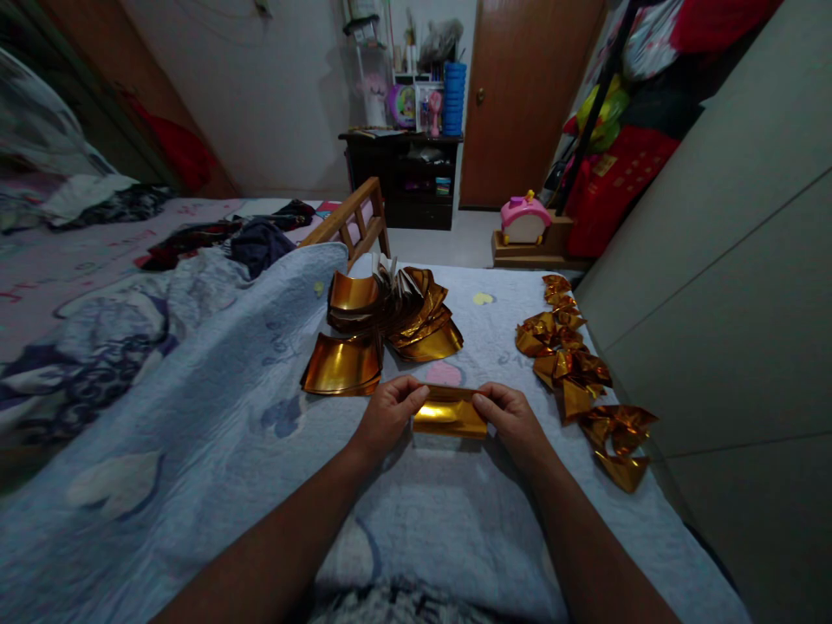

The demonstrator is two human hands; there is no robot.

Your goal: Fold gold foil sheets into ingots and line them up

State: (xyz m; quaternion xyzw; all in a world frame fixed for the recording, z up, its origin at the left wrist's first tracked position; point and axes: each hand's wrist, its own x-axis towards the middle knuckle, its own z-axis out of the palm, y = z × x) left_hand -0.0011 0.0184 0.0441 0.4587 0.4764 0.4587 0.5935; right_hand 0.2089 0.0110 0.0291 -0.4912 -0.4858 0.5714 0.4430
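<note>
A sheet of gold foil paper [450, 414] is stretched between my two hands above the bed, its far edge folded or curled over. My left hand [393, 409] pinches its left end with the thumb on top. At the right end, my right hand [510, 412] grips it the same way. Beyond my left hand lie stacks of gold foil sheets [344, 364], fanned out and slightly curved. To the right, a row of folded gold foil pieces [572, 368] runs along the bed's edge, the nearest piece [620, 440] lying a little apart.
The bed has a pale blue patterned cover [273, 485]. A wooden rail [354, 217] stands at its far left corner, with rumpled clothes [260, 243] beside it. A white cabinet wall [734, 286] borders the right side. Farther back are a dark cabinet [403, 182] and a pink toy [525, 218].
</note>
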